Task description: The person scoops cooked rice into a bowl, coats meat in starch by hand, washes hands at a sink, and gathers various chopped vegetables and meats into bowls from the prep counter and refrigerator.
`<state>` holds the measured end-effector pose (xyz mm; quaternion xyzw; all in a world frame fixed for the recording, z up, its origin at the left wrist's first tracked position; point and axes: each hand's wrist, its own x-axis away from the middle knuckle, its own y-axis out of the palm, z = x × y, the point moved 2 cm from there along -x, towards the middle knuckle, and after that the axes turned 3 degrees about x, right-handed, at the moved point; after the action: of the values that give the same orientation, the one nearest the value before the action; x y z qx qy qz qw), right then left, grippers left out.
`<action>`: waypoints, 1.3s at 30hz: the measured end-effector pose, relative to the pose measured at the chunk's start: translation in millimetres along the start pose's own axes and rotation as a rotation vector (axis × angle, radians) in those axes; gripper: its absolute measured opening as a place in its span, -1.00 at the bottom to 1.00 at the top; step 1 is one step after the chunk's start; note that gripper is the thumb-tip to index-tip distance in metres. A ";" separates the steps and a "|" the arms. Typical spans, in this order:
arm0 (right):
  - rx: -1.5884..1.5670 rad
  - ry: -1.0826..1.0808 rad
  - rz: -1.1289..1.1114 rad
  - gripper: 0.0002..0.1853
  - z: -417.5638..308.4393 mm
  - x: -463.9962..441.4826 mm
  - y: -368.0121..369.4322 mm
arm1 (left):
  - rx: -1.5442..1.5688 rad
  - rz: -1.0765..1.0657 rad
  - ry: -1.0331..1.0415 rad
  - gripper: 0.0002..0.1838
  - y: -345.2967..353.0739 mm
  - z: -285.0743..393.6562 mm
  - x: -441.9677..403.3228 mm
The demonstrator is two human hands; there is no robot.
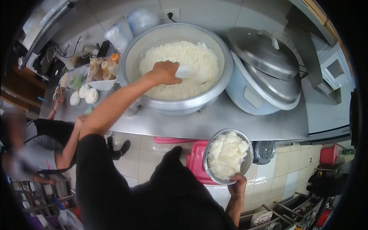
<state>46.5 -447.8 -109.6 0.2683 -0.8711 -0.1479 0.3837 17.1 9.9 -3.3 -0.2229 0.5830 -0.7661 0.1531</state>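
My left hand (pixel 166 73) reaches over the large metal pot (pixel 128 69) with its fingers closed around a white scoop (pixel 184 71). The scoop is at the surface of the white rice (pixel 180 50) inside the pot. Lower right, my right hand (pixel 238 184) grips the rim of a round metal bowl (pixel 250 160). Heaped rice (pixel 227 155) fills this bowl, which is held in front of the counter's edge, above a pink lidded container (pixel 197 157).
A blue-white cooker (pixel 245 96) with metal lids (pixel 268 50) stands right of the pot. Sauce bottles (pixel 103 69) and small white bowls (pixel 91 96) are on the steel counter (pixel 161 124). Another person (pixel 50 142) is at the left. A black stool-like object (pixel 264 152) stands below the counter.
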 end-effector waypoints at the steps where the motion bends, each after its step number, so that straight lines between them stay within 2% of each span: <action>1: 0.004 -0.051 0.039 -0.31 10.7 -6.1 5.2 | -0.053 -0.099 -0.011 -0.52 13.4 -20.3 -17.9; 2: -0.035 -0.041 0.063 -0.38 22.2 -10.6 10.8 | -0.108 -0.200 -0.024 -0.54 25.9 -38.6 -31.9; 3: 0.002 0.031 0.147 -0.39 0.8 17.5 4.2 | -0.076 -0.283 0.026 -0.55 52.4 -31.1 -44.4; 4: -0.040 0.081 0.137 -0.39 29.1 9.1 19.9 | -0.154 -0.320 0.047 -0.55 52.1 -62.7 -48.6; 5: 0.002 0.074 0.167 -0.40 18.6 2.8 14.5 | -0.140 -0.310 0.104 -0.55 67.1 -65.2 -70.3; 6: -0.059 0.005 0.188 -0.60 5.3 2.0 24.9 | -0.126 -0.186 0.188 -0.60 77.1 -70.5 -90.2; 9: -0.029 -0.004 0.213 -0.82 11.2 5.5 0.7 | -0.029 0.128 0.242 -0.64 45.8 -95.0 -89.9; 10: 0.018 -0.043 0.277 -0.96 5.4 8.9 17.8 | -0.101 0.115 0.205 -0.65 19.3 -95.5 -72.8; 11: -0.007 -0.041 0.222 -0.93 19.7 5.7 -6.3 | -0.181 0.105 0.169 -0.65 -11.8 -94.9 -52.8; 13: -0.019 -0.037 0.339 -0.91 13.2 11.0 25.4 | -0.341 0.054 0.033 -0.65 -38.8 -105.3 -29.6; 16: -0.066 -0.040 0.345 -0.88 19.2 13.0 18.5 | -0.481 -0.171 -0.036 -0.66 -46.2 -114.1 -5.9; 19: -0.088 -0.057 0.347 -0.83 19.2 12.4 18.4 | -0.548 -0.240 0.045 -0.63 -28.0 -114.0 -3.7; 29: -0.017 -0.042 0.395 -0.94 7.9 21.4 45.2 | -0.338 -0.220 0.346 -0.68 -26.5 -67.2 14.8; 33: 0.004 -0.029 0.374 -0.95 9.8 20.8 39.5 | -0.245 -0.211 0.375 -0.70 -36.2 -52.2 21.0; 35: 0.021 -0.032 0.373 -0.88 4.1 24.2 45.0 | -0.165 -0.165 0.401 -0.70 -37.7 -53.6 23.7; 38: 0.019 -0.010 0.337 -0.71 0.4 24.7 49.3 | -0.014 -0.338 0.267 -0.68 -41.6 -44.4 27.8; 39: 0.009 0.000 0.322 -0.64 0.6 24.0 50.0 | 0.024 -0.338 0.295 -0.68 -38.6 -45.9 27.2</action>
<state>14.8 -421.1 -72.6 0.1268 -0.9036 -0.0806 0.4013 -29.1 44.9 28.2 -0.2013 0.5443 -0.8120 -0.0616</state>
